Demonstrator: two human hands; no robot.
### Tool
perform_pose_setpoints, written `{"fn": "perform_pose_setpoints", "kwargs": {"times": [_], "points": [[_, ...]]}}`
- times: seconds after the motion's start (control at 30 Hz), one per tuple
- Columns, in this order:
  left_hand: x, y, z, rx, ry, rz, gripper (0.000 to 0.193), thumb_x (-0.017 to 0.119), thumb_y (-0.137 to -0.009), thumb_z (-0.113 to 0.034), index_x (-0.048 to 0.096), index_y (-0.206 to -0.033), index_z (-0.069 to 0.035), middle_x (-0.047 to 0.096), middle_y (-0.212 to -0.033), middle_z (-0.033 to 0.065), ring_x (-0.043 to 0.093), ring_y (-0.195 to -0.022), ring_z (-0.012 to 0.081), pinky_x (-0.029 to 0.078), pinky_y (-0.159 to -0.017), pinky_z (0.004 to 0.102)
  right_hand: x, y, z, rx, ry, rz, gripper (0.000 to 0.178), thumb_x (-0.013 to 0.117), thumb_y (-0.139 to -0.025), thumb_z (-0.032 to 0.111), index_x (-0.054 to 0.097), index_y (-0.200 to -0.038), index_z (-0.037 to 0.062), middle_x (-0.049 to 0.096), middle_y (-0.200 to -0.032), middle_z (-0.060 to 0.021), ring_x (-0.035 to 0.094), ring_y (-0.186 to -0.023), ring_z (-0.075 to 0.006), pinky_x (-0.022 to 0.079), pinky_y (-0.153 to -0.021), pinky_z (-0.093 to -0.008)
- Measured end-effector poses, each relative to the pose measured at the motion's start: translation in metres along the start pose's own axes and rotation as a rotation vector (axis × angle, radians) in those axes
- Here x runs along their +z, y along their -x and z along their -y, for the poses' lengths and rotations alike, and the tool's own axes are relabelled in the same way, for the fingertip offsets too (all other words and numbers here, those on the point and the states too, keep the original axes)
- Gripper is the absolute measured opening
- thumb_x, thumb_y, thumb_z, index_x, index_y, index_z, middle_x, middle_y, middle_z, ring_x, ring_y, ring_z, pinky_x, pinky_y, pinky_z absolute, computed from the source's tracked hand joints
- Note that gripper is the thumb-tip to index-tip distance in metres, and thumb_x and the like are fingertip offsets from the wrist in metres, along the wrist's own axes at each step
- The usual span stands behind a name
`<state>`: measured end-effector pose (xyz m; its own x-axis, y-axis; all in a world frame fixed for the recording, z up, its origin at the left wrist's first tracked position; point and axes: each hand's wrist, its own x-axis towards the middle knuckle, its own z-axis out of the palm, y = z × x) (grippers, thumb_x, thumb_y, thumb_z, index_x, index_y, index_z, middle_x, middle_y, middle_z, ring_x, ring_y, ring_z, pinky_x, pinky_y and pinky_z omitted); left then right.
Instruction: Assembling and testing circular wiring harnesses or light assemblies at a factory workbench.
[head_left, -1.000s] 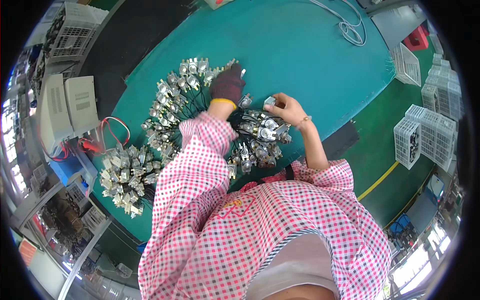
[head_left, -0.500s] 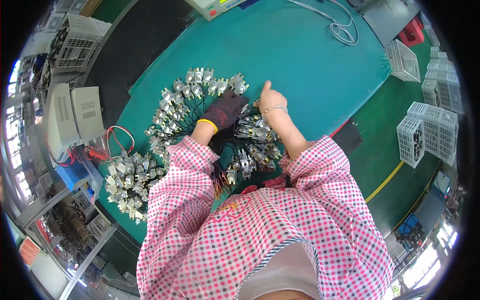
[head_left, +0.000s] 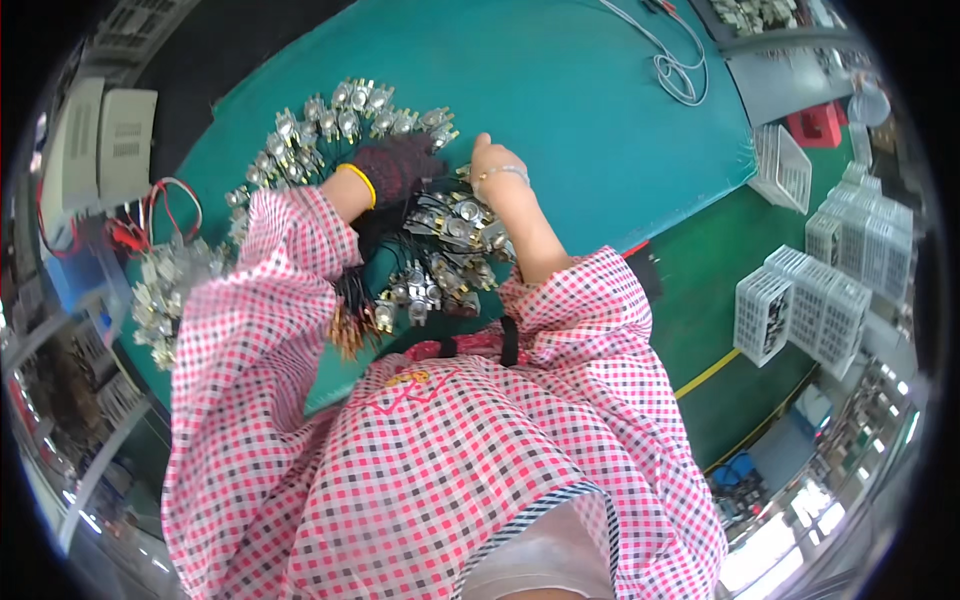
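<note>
My left hand [head_left: 395, 168], in a dark knit glove with a yellow cuff, reaches over the black wires in the middle of the pile. Its fingers are curled together toward my right hand; what they grip is hidden against the dark wires. Bare, with a bracelet at the wrist, my right hand [head_left: 497, 168] is closed beside it, a small metallic bit showing at its left edge. Small silver metal parts with round faces and wire leads [head_left: 360, 97] fan out in an arc beyond my left hand. More such parts [head_left: 415, 285] lie nearer me, by a bunch of copper-coloured wire ends [head_left: 352, 325].
A heap of silver parts [head_left: 160, 300] lies at the left, near beige instrument boxes [head_left: 125, 145] and red leads [head_left: 125, 235]. A grey cable [head_left: 668, 70] rests on the green tabletop [head_left: 560, 90]. White plastic baskets [head_left: 763, 315] stand on the floor at right.
The whole view has shifted, so table, parts and hands appear farther left and higher. My hands stay close together over the pile, in nearly the same pose.
</note>
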<state>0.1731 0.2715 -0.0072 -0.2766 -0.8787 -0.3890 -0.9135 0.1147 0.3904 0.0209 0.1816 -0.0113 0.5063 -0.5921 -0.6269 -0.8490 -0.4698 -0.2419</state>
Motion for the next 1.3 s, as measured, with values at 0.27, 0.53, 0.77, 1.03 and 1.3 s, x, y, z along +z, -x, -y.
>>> {"fn": "perform_pose_setpoints", "kwargs": {"times": [0.27, 0.53, 0.77, 1.03, 1.3], "points": [[-0.002, -0.018, 0.009, 0.107, -0.215, 0.03, 0.019, 0.051, -0.081, -0.021, 0.062, -0.096, -0.016, 0.062, -0.095, 0.0112, 0.062, -0.086, 0.0314, 0.05, -0.076, 0.0415, -0.001, -0.009, 0.003, 0.027, 0.095, 0.032, 0.051, 0.073, -0.074, 0.027, 0.048, -0.109, -0.0002, 0.061, -0.106, -0.0193, 0.059, -0.1, -0.0334, 0.05, -0.082, -0.0397], [-0.013, -0.028, -0.005, 0.102, -0.332, 0.198, 0.024, 0.058, -0.075, -0.018, 0.063, -0.098, -0.017, 0.061, -0.096, 0.0113, 0.062, -0.089, 0.0301, 0.051, -0.073, 0.042, 0.018, -0.003, 0.01, 0.05, 0.103, -0.12, 0.044, 0.07, -0.075, 0.024, 0.049, -0.105, 0.0009, 0.065, -0.096, -0.0176, 0.063, -0.092, -0.0317, 0.052, -0.077, -0.0386], [0.002, -0.007, 0.006, 0.079, -0.209, -0.042, 0.026, 0.057, -0.075, -0.017, 0.063, -0.1, -0.017, 0.062, -0.098, 0.011, 0.061, -0.092, 0.0301, 0.05, -0.075, 0.0423, -0.006, -0.015, 0.014, -0.17, 0.141, -0.145, 0.045, 0.071, -0.074, 0.024, 0.048, -0.105, 0.0013, 0.064, -0.091, -0.0202, 0.062, -0.089, -0.0361, 0.051, -0.074, -0.0421], [0.011, 0.011, -0.003, -0.176, 0.033, -0.196, 0.024, 0.052, -0.081, -0.018, 0.061, -0.104, -0.015, 0.062, -0.098, 0.0114, 0.06, -0.095, 0.0305, 0.049, -0.077, 0.0419, 0.0, -0.026, 0.012, -0.215, 0.179, -0.12, 0.045, 0.071, -0.074, 0.026, 0.048, -0.106, 0.0037, 0.064, -0.09, -0.0192, 0.061, -0.088, -0.0368, 0.049, -0.073, -0.0444], [0.052, 0.068, -0.1, -0.442, 0.35, -0.762, 0.045, 0.059, -0.078, -0.035, 0.053, -0.116, -0.011, 0.05, -0.118, 0.0103, 0.046, -0.109, 0.0306, 0.041, -0.085, 0.0442, -0.017, -0.051, 0.021, -0.344, 0.171, -0.209, 0.036, 0.07, -0.074, 0.023, 0.046, -0.093, 0.0023, 0.063, -0.076, -0.0216, 0.062, -0.077, -0.039, 0.049, -0.065, -0.047]]}}
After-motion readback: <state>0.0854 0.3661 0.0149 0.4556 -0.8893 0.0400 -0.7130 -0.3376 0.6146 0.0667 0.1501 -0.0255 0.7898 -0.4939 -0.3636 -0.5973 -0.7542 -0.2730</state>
